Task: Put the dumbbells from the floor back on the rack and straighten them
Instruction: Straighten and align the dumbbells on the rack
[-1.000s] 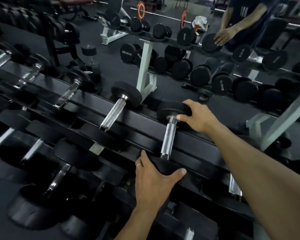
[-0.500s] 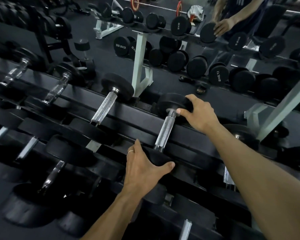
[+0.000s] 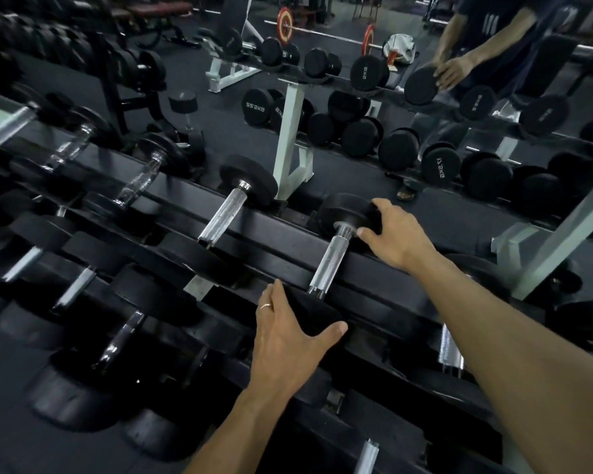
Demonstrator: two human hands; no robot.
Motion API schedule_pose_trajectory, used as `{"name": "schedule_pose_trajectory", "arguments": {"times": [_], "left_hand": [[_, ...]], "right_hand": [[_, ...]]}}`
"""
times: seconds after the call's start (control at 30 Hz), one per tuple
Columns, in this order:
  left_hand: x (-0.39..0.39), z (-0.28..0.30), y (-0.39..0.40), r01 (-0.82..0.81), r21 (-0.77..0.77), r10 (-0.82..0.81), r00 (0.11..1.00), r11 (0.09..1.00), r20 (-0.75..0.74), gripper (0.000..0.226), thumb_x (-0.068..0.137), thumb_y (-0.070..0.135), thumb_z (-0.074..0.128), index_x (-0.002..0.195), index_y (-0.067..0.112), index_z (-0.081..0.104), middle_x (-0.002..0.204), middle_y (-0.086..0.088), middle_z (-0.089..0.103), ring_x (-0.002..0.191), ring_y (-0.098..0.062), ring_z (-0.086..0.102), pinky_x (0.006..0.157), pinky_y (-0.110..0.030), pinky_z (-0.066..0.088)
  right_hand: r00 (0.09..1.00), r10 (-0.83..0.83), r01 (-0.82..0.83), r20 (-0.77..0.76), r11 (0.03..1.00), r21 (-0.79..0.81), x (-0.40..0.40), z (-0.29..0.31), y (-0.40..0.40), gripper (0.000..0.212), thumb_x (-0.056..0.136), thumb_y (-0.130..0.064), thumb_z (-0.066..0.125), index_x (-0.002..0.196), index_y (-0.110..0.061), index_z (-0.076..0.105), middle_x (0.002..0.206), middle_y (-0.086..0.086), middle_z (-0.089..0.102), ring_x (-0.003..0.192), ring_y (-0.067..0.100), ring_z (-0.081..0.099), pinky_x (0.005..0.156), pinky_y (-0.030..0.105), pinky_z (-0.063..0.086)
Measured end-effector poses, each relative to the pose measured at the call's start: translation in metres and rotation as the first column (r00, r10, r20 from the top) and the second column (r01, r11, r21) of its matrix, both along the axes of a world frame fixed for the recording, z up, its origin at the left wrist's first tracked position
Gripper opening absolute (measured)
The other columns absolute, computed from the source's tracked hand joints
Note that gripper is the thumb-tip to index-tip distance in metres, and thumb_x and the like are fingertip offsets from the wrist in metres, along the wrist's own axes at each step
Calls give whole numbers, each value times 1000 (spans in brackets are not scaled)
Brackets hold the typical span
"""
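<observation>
A dim gym with a dark rubber floor (image 3: 374, 189) lies around the black rack (image 3: 288, 234) in front of me. Nearest me, my left hand (image 3: 288, 340) curls over the near head of the dumbbell (image 3: 331, 261), thumb hooked round one side and fingers down the other. The dumbbell sits across the rack's top rails between my hands, its knurled chrome handle running away from me and tilted a little rightward. Beyond it, my right hand (image 3: 396, 236) grips the far head, thumb tip by the handle collar. Past that hand, a mirror (image 3: 356, 107) shows a white-framed rack reflected.
</observation>
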State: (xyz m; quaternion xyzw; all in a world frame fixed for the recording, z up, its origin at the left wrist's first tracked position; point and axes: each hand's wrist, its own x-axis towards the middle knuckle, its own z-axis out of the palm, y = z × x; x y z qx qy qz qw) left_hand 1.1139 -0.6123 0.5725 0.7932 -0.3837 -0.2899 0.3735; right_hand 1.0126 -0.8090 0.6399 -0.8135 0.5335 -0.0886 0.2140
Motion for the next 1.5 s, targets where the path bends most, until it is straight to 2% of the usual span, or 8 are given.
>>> {"name": "schedule_pose_trajectory", "arguments": {"times": [0.3, 0.5, 0.73, 0.9, 1.0, 1.13, 1.27, 1.5], "left_hand": [[-55, 16, 55, 30, -186, -3, 989, 982, 145, 94, 85, 57, 60, 154, 16, 11, 161, 8, -4, 148, -6, -16, 121, -41, 22], [-122, 13, 79, 83, -184, -50, 983, 979, 177, 89, 87, 58, 56, 153, 16, 14, 162, 3, 0, 142, 1, -23, 121, -45, 18], [-186, 0, 46, 126, -131, -116, 990, 983, 79, 102, 84, 62, 58, 154, 14, 1, 163, -4, -2, 149, -14, -12, 122, -41, 15], [-218, -14, -3, -24, -13, 25, 997, 1000, 67, 130, 68, 75, 63, 152, 6, -8, 162, -13, 11, 151, -22, -3, 122, -40, -4], [-228, -21, -22, -149, -26, 150, 988, 988, 43, 134, 62, 70, 72, 152, 7, -4, 160, -13, 17, 150, -23, 7, 123, -38, 5], [-233, -32, -31, -200, -89, 199, 980, 976, -20, 124, 65, 53, 81, 153, 15, 3, 156, -5, 17, 145, -18, 16, 117, -30, 24], [-229, -36, -33, -143, -106, 144, 990, 984, 4, 125, 64, 50, 83, 153, 19, 2, 155, -3, 17, 145, -16, 17, 117, -32, 28], [-225, -40, -32, -102, -126, 110, 993, 987, 53, 127, 62, 53, 84, 153, 20, 2, 154, 1, 18, 143, -12, 19, 116, -28, 27]], "right_hand": [[985, 76, -88, -153, 993, -75, -84, 27, 65, 61, 96, -37, 59, 148, -14, 37, 138, 16, 49, 125, 35, 50, 104, 42, 42], [984, 33, -46, -178, 996, -73, -157, 36, 87, 54, 95, -38, 56, 142, -14, 44, 130, 15, 53, 121, 36, 51, 97, 39, 40], [985, -23, 15, -170, 998, -54, -196, 28, 60, 59, 99, -31, 54, 150, -11, 33, 148, 16, 44, 135, 34, 42, 106, 37, 35], [983, 49, -46, -177, 999, 18, -190, 10, 16, 68, 97, -27, 59, 153, -11, 27, 152, 15, 40, 138, 33, 40, 112, 38, 34], [979, 101, -93, -180, 994, 55, -181, 3, -7, 59, 97, -29, 59, 148, -12, 37, 140, 15, 53, 128, 33, 50, 106, 37, 40], [981, 137, -130, -136, 990, 62, -184, -13, -24, 22, 98, -32, 55, 113, -16, 54, 107, 13, 65, 98, 32, 61, 86, 38, 48], [986, 122, -119, -117, 992, 29, -199, -18, -22, 25, 99, -36, 53, 110, -13, 52, 93, 9, 60, 82, 29, 56, 74, 36, 44], [990, 112, -111, -89, 994, 11, -202, -23, -21, 22, 101, -34, 51, 106, -13, 47, 79, 1, 51, 71, 22, 51, 70, 33, 39]]}}
